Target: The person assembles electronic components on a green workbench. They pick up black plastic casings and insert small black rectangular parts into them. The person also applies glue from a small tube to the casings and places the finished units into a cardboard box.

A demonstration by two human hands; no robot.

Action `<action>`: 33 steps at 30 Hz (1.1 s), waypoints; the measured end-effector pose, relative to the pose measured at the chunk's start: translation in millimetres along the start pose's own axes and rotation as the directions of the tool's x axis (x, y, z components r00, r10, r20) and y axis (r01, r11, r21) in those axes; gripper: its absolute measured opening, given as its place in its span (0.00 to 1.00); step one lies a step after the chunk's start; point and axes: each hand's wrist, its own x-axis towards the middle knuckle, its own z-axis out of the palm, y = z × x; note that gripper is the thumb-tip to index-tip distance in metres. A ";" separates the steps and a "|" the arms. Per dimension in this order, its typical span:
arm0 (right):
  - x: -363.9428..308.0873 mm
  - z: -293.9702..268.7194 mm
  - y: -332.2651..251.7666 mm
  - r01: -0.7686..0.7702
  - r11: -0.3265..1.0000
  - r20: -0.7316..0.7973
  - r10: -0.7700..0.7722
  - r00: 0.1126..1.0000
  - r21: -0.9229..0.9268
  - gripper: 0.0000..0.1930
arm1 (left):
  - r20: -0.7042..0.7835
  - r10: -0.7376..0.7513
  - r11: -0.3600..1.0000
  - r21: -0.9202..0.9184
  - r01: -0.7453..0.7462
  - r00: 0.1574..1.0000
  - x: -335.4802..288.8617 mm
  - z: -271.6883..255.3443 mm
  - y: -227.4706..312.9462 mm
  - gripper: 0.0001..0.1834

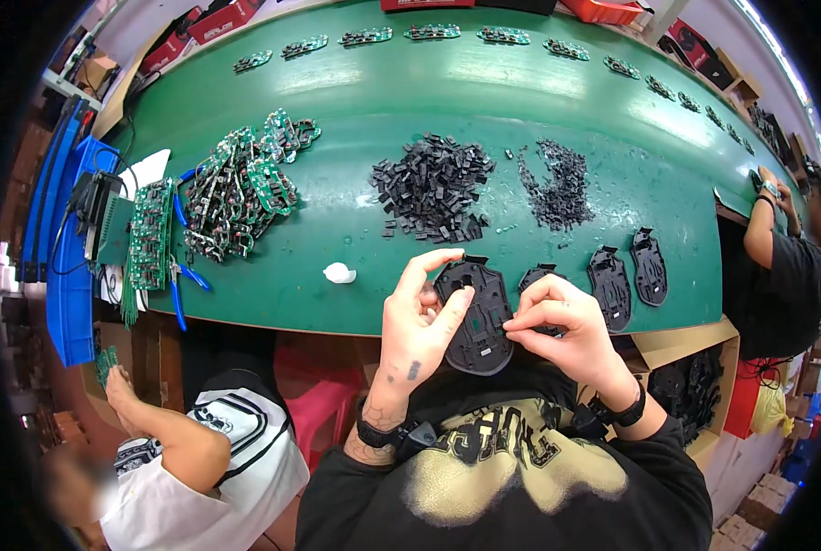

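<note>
A black plastic housing (480, 323), oval with ribs and slots inside, is tilted up at the table's near edge. My left hand (418, 321) grips it along its left side, fingers behind and thumb over the inner face. At its right edge, my right hand (564, 329) has thumb and index finger pinched together; whatever is between them is too small to make out. Similar black housings lie to the right: one (651, 266), another (609, 292), and a third (539, 275) partly behind my right hand. Beyond my hands sits a heap of small black rectangular pieces (433, 186).
Finer black pieces (562, 188) lie right of the heap. Leftward are piled green circuit boards (236, 193), blue-handled pliers (179, 298) and a white cap (340, 273). More boards (431, 32) line the far side. A box of black parts (690, 390) stands lower right. People sit on both sides.
</note>
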 end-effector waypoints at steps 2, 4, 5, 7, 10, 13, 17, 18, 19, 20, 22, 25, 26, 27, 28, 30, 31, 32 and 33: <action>-0.1 -1.5 -0.9 -0.018 1.000 0.004 0.018 1.000 0.019 0.09 | 0.003 -0.005 0.999 -0.038 0.006 1.000 -0.3 2.0 -0.5 0.21; -0.3 -5.7 -0.4 -0.049 0.997 0.022 0.048 0.999 0.066 0.09 | 0.002 0.003 0.999 -0.044 -0.003 1.000 -0.8 2.1 -1.5 0.21; -1.2 -5.8 0.3 -0.034 0.997 0.030 0.032 0.999 0.065 0.09 | -0.001 0.015 0.999 -0.031 -0.015 1.000 -1.3 1.4 -2.1 0.21; -3.0 -5.5 3.2 -0.004 0.998 0.043 0.002 0.999 0.060 0.09 | -0.008 0.030 0.999 -0.016 -0.030 1.000 -1.0 2.8 -1.7 0.21; -2.7 -4.3 1.0 0.002 1.000 0.034 -0.001 0.999 -0.009 0.09 | -0.019 0.031 1.000 -0.004 -0.031 0.999 -1.3 6.7 1.6 0.21; -2.8 -3.6 -0.8 0.013 0.999 0.035 -0.012 0.999 -0.038 0.08 | -0.028 0.033 0.999 0.010 -0.032 0.999 -1.1 6.7 0.4 0.21; -0.2 3.0 -7.6 0.036 0.989 0.049 -0.029 0.998 -0.145 0.07 | -0.086 0.050 0.997 -0.052 -0.055 0.995 -1.6 9.8 -14.4 0.21; 0.2 4.2 -7.9 0.048 0.986 0.073 -0.037 0.997 -0.158 0.07 | -0.100 0.047 0.995 -0.085 -0.056 0.994 -1.6 10.6 -17.8 0.21; 1.9 3.8 -8.1 0.026 0.990 0.099 -0.012 0.995 -0.136 0.07 | -0.104 0.041 0.998 -0.049 -0.047 0.994 -2.7 10.0 -17.8 0.21; 4.6 3.0 -8.3 0.003 0.993 0.126 0.011 0.992 -0.114 0.06 | -0.109 0.036 0.999 -0.013 -0.037 0.993 -4.3 9.1 -17.8 0.21; 12.1 0.4 -10.8 -0.054 0.997 0.182 0.064 0.981 -0.060 0.06 | -0.122 0.032 0.999 0.007 -0.032 0.992 -6.8 6.8 -17.2 0.22; 23.3 0.4 -16.1 -0.064 0.992 0.233 0.088 0.969 -0.106 0.06 | -0.151 0.044 0.998 -0.047 -0.052 0.988 -6.8 1.6 -21.0 0.22; 32.5 -7.1 -17.0 -0.010 0.988 0.238 0.047 0.970 -0.151 0.07 | -0.185 0.090 0.994 -0.050 -0.100 0.979 -3.9 -0.4 -33.4 0.24; 46.6 -15.9 -15.9 0.047 0.980 0.250 0.003 0.968 -0.193 0.07 | -0.205 0.080 0.990 -0.094 -0.101 0.976 -4.3 -3.0 -36.2 0.24; 60.2 -21.7 -15.0 0.072 0.978 0.141 -0.045 0.989 -0.194 0.08 | -0.226 0.070 0.985 -0.139 -0.104 0.972 -6.4 -4.7 -36.7 0.24; 90.2 -34.2 -0.9 0.055 0.949 0.146 -0.009 0.989 -0.310 0.09 | -0.282 0.110 0.967 -0.192 -0.169 0.953 -6.7 -2.4 -31.7 0.25; 100.3 -35.4 12.6 0.066 0.928 0.165 -0.005 0.986 -0.366 0.09 | -0.257 0.128 0.967 -0.182 -0.178 0.958 -5.2 -3.4 -32.5 0.25; 105.5 -34.7 20.6 0.080 0.927 0.189 -0.010 0.982 -0.366 0.10 | -0.232 0.145 0.967 -0.172 -0.187 0.962 -4.6 -5.2 -35.6 0.25; 111.7 -32.8 26.9 0.096 0.925 0.214 -0.017 0.977 -0.366 0.10 | -0.208 0.163 0.966 -0.163 -0.199 0.964 -3.5 -7.3 -37.8 0.25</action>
